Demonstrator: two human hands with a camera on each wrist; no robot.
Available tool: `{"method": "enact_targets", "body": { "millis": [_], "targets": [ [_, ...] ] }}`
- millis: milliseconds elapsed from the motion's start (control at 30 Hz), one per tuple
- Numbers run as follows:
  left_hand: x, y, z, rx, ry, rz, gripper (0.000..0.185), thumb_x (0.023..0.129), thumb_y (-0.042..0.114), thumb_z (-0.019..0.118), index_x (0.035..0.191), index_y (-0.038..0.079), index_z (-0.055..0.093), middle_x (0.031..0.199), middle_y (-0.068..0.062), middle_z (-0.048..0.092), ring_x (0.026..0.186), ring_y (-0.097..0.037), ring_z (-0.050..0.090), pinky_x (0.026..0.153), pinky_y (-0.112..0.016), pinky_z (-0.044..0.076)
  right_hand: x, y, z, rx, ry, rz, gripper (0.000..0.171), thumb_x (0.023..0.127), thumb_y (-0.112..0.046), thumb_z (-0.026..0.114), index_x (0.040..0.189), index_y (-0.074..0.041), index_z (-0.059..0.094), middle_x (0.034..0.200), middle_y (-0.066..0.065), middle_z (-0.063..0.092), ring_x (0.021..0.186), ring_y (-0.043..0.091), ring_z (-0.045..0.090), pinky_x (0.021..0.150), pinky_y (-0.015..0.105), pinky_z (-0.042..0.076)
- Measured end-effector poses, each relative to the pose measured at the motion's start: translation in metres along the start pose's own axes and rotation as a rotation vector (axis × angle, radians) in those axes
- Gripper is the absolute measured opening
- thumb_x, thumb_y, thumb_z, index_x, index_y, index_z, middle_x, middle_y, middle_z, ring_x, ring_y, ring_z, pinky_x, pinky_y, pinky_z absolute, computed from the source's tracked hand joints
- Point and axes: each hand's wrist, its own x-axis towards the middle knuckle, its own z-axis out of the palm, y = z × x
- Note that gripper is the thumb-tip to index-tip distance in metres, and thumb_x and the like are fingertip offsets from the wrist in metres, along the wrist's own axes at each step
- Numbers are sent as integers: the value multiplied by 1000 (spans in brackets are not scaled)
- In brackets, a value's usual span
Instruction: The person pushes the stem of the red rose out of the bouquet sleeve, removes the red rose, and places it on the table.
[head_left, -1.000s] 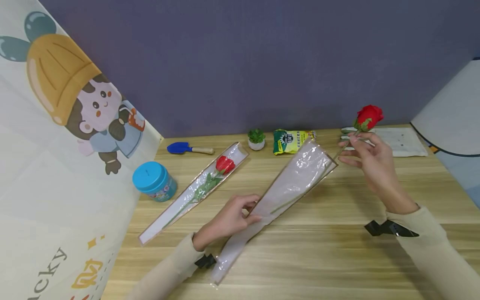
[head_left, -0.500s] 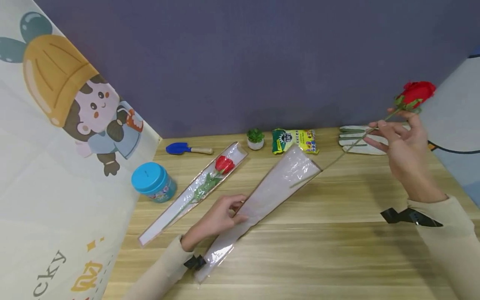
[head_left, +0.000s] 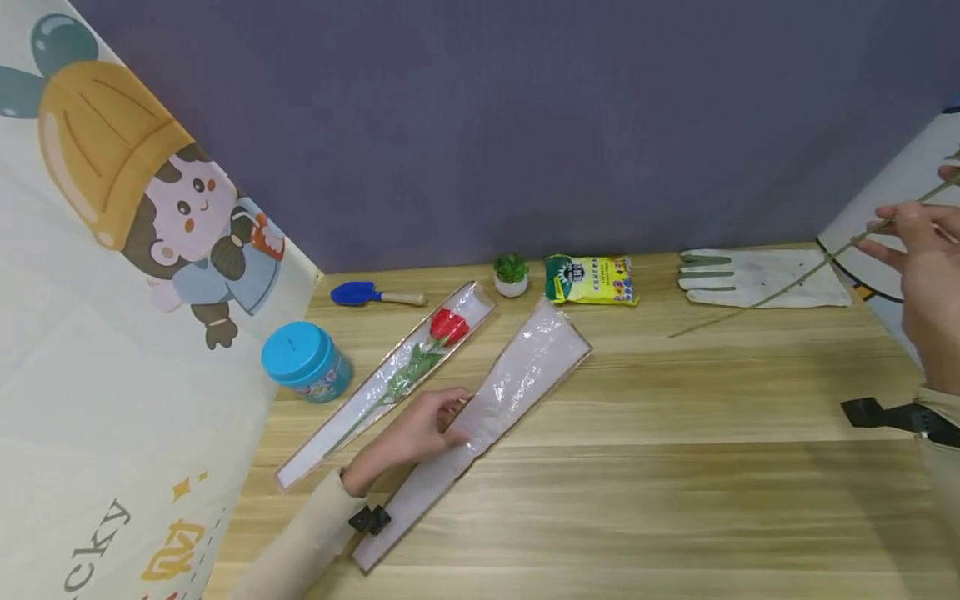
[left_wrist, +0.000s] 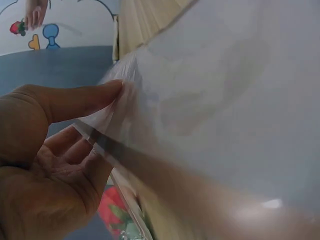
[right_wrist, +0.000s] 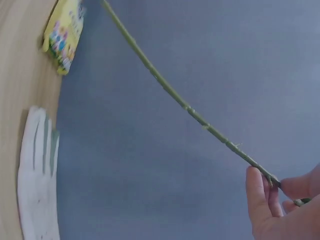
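Observation:
My left hand (head_left: 416, 433) pinches the edge of a clear-fronted flower sleeve (head_left: 517, 375) with a brown border, slanting over the table. In the left wrist view, thumb and fingers grip its crinkled film (left_wrist: 130, 95). At the far right my right hand (head_left: 926, 250) pinches the long green stem of a rose (head_left: 795, 292), whose lower end points down left, apart from the sleeve. The red bloom (left_wrist: 18, 27) lies outside the head view but shows small in the left wrist view. In the right wrist view the stem (right_wrist: 187, 107) runs up from the fingers.
Left of the sleeve lies a wrapped red flower (head_left: 448, 327). A blue-lidded jar (head_left: 307, 362) stands at the left. Along the back are a blue trowel (head_left: 360, 293), a small potted plant (head_left: 512, 275), a yellow-green packet (head_left: 590, 279) and a white glove (head_left: 772, 277).
The right hand has drawn the rose up and right, its stem coming out of the sleeve. The left hand and sleeve have shifted left and lower.

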Motion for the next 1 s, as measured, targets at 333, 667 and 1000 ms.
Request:
{"method": "enact_targets", "body": {
  "millis": [333, 667, 1000],
  "targets": [
    [9, -9, -4, 74, 31, -149, 74, 75, 3, 89, 143, 10, 60, 106, -9, 71, 85, -13, 64, 76, -23, 59, -13, 29, -21, -262, -245, 83, 55, 108, -17, 51, 161, -22, 37, 106, -26, 51, 84, -18, 55, 69, -3, 48],
    [11, -10, -5, 99, 54, -158, 74, 73, 3, 90, 141, 8, 61, 103, -9, 71, 80, -12, 63, 72, -24, 59, -31, 57, -11, -355, -570, 151, 65, 107, -14, 54, 165, -8, 25, 103, -30, 51, 80, -19, 59, 65, 6, 55],
    [9, -10, -6, 97, 85, -203, 71, 75, 3, 89, 140, 12, 62, 106, -12, 73, 82, -14, 67, 72, -24, 59, -56, 88, 17, -266, -750, 190, 69, 102, -5, 63, 161, 4, 27, 100, -29, 59, 84, -10, 66, 68, 18, 62]
  ]
}}
